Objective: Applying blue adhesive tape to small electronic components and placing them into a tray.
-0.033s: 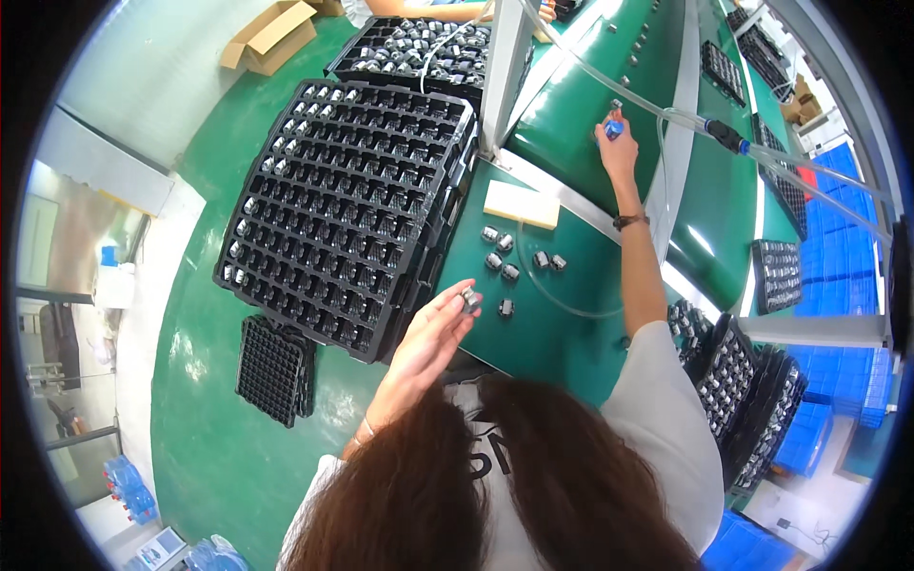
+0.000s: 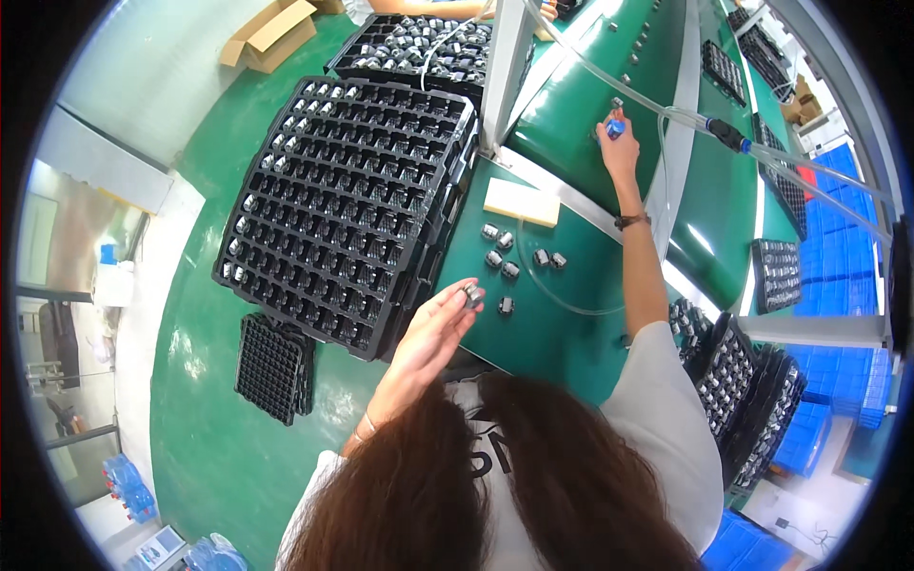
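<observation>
My left hand (image 2: 433,333) is closed with a small silver metal part (image 2: 472,296) pinched at its fingertips, over the left edge of the green work table (image 2: 562,328). My right hand (image 2: 619,147) reaches far forward over the green conveyor belt (image 2: 571,124) and grips a small blue object (image 2: 615,127) whose kind I cannot make out. Just beyond those fingertips sits another small metal part (image 2: 617,102). Several loose metal parts (image 2: 510,271) lie on the table between my arms, near a pale yellow block (image 2: 522,203).
Left of the table stands a large black compartment tray (image 2: 381,357), parts filling its far-left slots. Behind it is a fuller tray (image 2: 409,78) by another person's arm (image 2: 438,11). A metal post (image 2: 500,86) and clear hoses (image 2: 638,100) cross the space. Stacked trays (image 2: 728,390) are right.
</observation>
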A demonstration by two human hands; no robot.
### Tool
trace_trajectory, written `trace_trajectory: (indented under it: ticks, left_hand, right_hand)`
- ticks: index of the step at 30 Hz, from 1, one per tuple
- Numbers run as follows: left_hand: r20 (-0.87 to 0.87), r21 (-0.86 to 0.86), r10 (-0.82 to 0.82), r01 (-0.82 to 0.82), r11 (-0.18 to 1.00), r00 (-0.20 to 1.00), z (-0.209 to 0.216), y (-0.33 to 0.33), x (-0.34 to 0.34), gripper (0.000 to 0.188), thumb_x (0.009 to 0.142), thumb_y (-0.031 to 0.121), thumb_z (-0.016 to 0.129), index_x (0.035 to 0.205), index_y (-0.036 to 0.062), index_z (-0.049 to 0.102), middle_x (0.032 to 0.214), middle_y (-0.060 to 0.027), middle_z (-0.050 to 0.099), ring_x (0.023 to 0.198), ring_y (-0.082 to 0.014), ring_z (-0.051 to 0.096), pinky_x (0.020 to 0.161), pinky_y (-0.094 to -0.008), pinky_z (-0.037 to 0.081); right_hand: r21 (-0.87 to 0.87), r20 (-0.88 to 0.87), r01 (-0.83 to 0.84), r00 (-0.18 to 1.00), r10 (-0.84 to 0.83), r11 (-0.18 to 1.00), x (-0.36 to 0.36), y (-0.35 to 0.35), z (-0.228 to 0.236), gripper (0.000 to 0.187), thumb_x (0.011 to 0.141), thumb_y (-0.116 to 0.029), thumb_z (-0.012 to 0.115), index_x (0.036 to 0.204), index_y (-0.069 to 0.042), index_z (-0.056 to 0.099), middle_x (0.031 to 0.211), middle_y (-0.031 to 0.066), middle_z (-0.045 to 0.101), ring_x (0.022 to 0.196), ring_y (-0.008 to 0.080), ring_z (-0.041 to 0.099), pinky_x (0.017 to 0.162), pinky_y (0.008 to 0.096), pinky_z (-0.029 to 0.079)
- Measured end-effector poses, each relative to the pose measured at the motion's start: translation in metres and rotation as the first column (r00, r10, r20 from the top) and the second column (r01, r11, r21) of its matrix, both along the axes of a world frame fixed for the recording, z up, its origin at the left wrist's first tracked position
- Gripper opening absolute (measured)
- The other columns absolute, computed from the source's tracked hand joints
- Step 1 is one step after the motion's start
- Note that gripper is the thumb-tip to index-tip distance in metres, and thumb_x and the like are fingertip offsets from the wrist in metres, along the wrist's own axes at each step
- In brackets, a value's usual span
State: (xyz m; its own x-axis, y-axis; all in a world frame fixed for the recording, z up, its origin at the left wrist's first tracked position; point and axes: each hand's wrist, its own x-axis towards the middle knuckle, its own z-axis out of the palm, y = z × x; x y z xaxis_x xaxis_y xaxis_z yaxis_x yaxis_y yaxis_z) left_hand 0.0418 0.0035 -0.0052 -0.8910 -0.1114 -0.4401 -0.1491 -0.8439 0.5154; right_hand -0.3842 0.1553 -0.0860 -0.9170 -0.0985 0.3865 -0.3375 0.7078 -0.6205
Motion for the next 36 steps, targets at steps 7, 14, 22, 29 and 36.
trace_trajectory:
  ticks: [7, 14, 22, 29, 36]
  left_hand:
    - [-0.105, -0.216, 0.086, -0.107, 0.971, 0.991, 0.001, 0.005, -0.047, 0.031, 0.091, 0.015, 0.054, 0.118, -0.0014, 0.052, 0.109, -0.006, 0.059, 0.095, -0.0101, 0.055, 0.086, -0.0217, 0.043]
    - [-0.187, -0.323, 0.116, -0.173, 0.931, 0.975, 0.009, 0.013, -0.056, 0.031, 0.085, 0.01, 0.063, 0.113, -0.0017, 0.057, 0.1, -0.005, 0.062, 0.089, -0.008, 0.056, 0.082, -0.0222, 0.044]
    - [-0.155, -0.298, 0.123, -0.165, 0.94, 0.98, 0.007, 0.019, -0.045, 0.031, 0.084, 0.009, 0.063, 0.112, -0.002, 0.058, 0.097, -0.0049, 0.063, 0.086, -0.008, 0.056, 0.08, -0.0214, 0.044]
    - [-0.183, -0.292, 0.111, -0.162, 0.943, 0.977, 0.001, 0.018, -0.043, 0.03, 0.083, 0.008, 0.064, 0.112, -0.0019, 0.058, 0.097, -0.0051, 0.063, 0.087, -0.0078, 0.056, 0.081, -0.0219, 0.044]
    - [-0.185, -0.499, 0.223, -0.287, 0.818, 0.957, 0.002, 0.004, -0.046, 0.047, 0.086, 0.014, 0.062, 0.127, -0.0002, 0.045, 0.115, -0.011, 0.058, 0.101, -0.0153, 0.056, 0.089, -0.0284, 0.044]
  right_hand:
    - [-0.819, 0.249, -0.126, 0.8, 0.545, 0.559, 0.152, -0.022, 0.079, 0.024, 0.089, -0.024, 0.054, 0.101, -0.003, 0.055, 0.095, 0.0049, 0.058, 0.086, 0.0124, 0.057, 0.072, 0.0273, 0.047]
    - [-0.792, 0.174, -0.398, 0.579, 0.796, 0.462, 0.269, -0.028, 0.106, 0.022, 0.085, -0.013, 0.05, 0.103, -0.001, 0.053, 0.093, 0.0037, 0.056, 0.083, 0.0088, 0.052, 0.075, 0.0231, 0.043]
    - [-0.782, 0.151, -0.397, 0.627, 0.764, 0.48, 0.287, -0.021, 0.104, 0.021, 0.085, -0.013, 0.05, 0.102, 0.0, 0.054, 0.092, 0.0036, 0.057, 0.083, 0.0085, 0.053, 0.074, 0.0235, 0.043]
    - [-0.815, 0.142, -0.391, 0.583, 0.8, 0.429, 0.296, -0.023, 0.092, 0.022, 0.085, -0.009, 0.051, 0.106, -0.001, 0.052, 0.091, 0.0036, 0.057, 0.083, 0.0085, 0.053, 0.074, 0.023, 0.043]
    - [-0.629, 0.229, -0.406, 0.718, 0.657, 0.663, 0.241, -0.03, 0.056, 0.024, 0.085, -0.019, 0.061, 0.096, 0.002, 0.059, 0.082, 0.0022, 0.062, 0.073, 0.0064, 0.056, 0.064, 0.0229, 0.045]
